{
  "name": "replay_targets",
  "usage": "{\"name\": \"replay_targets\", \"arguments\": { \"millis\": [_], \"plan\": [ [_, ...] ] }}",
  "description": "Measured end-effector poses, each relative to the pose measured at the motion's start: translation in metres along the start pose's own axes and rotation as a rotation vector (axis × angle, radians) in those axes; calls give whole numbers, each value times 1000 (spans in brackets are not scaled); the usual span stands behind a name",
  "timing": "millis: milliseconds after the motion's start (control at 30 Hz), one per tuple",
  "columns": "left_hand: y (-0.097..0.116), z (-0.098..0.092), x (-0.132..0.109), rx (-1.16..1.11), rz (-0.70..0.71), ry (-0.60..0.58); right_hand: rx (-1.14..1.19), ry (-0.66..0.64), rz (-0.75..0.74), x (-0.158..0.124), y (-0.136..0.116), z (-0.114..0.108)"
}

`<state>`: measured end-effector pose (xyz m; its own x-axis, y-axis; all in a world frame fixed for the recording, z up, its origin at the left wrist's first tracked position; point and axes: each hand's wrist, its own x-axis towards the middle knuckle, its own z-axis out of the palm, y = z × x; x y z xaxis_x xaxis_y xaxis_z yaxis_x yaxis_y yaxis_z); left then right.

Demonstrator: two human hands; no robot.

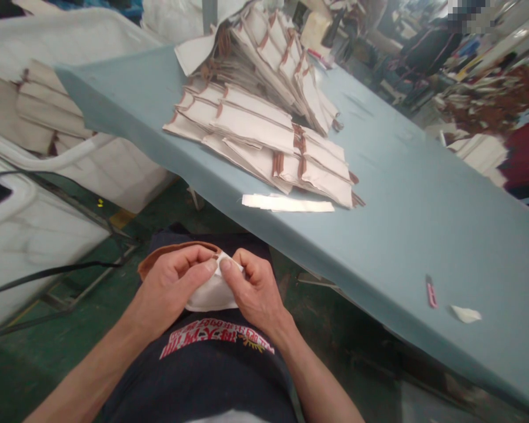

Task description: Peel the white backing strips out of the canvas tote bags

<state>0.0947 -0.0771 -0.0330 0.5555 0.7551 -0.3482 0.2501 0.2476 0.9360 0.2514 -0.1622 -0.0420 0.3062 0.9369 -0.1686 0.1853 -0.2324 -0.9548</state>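
Close to my lap, a white fabric piece with a brown edge (214, 295) is pinched between both hands. My left hand (176, 279) is closed on its brown-trimmed side, thumb and forefinger at the top corner. Opposite it, my right hand (253, 282) grips the same corner, the thumb pressing down on the white cloth. The fingertips of the two hands almost meet there. Much of the piece is hidden behind the fingers, so its full shape does not show.
A pale blue table (405, 217) runs diagonally ahead. On it lie stacked white pieces with brown edges (255, 120), a white strip bundle (286, 203), a pink cutter (431, 292) and a white scrap (466, 314). White bins (127, 170) stand left; a person works far right.
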Motion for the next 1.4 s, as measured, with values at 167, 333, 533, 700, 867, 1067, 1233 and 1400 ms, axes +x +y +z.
{"name": "replay_targets", "arguments": {
  "millis": [167,333,533,700,867,1067,1233,1400],
  "plan": [
    [7,1,-1,-3,-22,-5,12,-5,5,-1,2,0],
    [14,7,-2,-19,-84,41,14,-9,7,-1,1,0],
    [19,12,-3,76,-36,123,58,-2,10,0,0,2],
    [18,15,-4,157,92,126,123,7,27,2,3,2],
    [17,18,-4,187,126,103,160,-17,55,2,6,1],
    [20,15,-2,119,-1,47,210,-51,114,3,10,1],
    [26,15,-1,128,-25,31,272,-96,152,5,10,-1],
    [29,16,2,142,-28,8,301,-97,161,6,12,-3]
  ]
}}
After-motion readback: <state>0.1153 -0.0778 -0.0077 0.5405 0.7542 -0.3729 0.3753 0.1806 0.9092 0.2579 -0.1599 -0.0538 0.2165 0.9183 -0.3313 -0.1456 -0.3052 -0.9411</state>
